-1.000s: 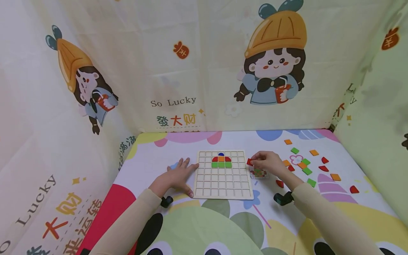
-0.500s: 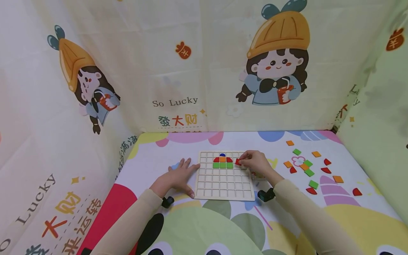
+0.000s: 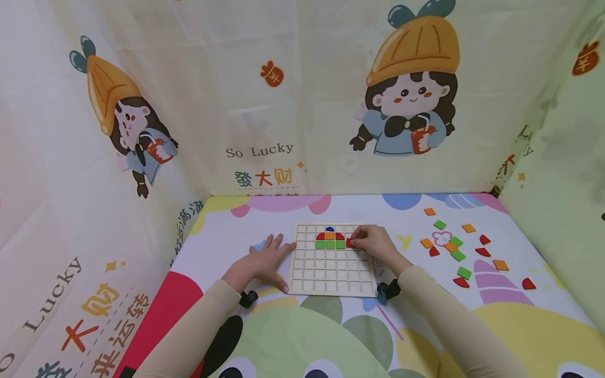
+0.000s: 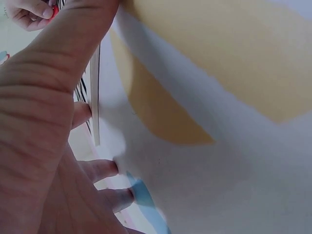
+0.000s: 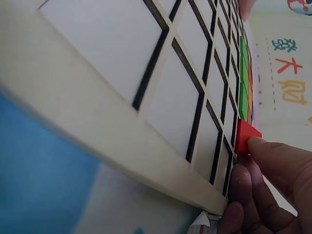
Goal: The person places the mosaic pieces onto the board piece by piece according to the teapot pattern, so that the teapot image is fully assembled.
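A pale wooden grid board (image 3: 312,274) lies on the table. In its upper part sit a row of green square tiles (image 3: 330,244), an orange tile (image 3: 330,236) between two red rounded ones, and a blue half-round tile (image 3: 330,229) on top. My right hand (image 3: 379,245) is over the board's right side, pinching a red tile (image 5: 245,135) between thumb and fingers at the right end of the green row. With fingers spread, my left hand (image 3: 262,264) rests at the board's left edge, thumb near its lower corner and a fingertip at the rim.
To the right, loose orange tiles (image 3: 468,228), green tiles (image 3: 464,273) and red rounded tiles (image 3: 529,284) are scattered on the patterned cloth. A white paper corner (image 5: 201,222) shows beside the board under my right hand. A printed curtain (image 3: 321,105) stands behind the table.
My right hand has carried the red tile leftward from beside the board, over its right edge, and down to the end of the green row. The left hand stays in place.
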Motion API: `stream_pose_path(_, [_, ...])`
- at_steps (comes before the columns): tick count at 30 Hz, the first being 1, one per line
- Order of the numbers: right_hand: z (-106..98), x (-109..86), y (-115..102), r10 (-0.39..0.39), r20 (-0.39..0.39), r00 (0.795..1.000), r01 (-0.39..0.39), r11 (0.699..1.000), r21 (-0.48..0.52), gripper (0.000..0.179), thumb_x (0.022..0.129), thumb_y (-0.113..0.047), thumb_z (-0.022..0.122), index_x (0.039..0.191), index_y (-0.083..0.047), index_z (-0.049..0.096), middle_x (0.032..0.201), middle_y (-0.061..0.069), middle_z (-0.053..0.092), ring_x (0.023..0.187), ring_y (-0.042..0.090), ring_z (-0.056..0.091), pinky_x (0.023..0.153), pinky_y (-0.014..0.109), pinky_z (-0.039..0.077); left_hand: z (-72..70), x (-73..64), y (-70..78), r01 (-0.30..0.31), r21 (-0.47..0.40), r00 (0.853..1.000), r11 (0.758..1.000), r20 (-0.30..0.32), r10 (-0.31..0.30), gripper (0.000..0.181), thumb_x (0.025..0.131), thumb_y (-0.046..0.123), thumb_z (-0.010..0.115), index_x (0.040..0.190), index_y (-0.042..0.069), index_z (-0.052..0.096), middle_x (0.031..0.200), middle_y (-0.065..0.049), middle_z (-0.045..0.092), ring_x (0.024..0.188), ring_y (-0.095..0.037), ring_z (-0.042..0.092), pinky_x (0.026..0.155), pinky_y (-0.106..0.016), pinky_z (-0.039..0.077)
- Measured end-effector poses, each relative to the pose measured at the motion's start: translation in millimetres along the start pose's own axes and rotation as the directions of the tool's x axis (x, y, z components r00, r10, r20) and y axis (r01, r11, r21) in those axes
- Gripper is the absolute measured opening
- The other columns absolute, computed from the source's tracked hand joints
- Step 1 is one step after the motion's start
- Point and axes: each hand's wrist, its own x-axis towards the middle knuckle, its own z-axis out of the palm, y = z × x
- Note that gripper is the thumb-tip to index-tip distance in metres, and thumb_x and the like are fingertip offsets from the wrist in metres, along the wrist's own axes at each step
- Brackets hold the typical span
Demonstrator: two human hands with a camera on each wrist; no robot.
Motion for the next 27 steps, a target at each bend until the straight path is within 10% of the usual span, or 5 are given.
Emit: stream_pose_path(27, [5.6,1.3,-13.6,-0.072,0.038,0.997,0.079,0.957,-0.279,0.018,0.094,-0.033,0.077,0.093,-0.016,0.07,0.086,0.001,0.07,0.079,0.019,0.06,0.074,0.035,0.051,1.0,-0.4,-0.4,-0.007,-0.009,1.0,1.0,-0.014,0.007,0.127,0.06,0.069,0.09,0.164,0.035,0.025,0.174,-0.018,0.007,0.158,-0.048,0.005,0.104,-0.089,0.02])
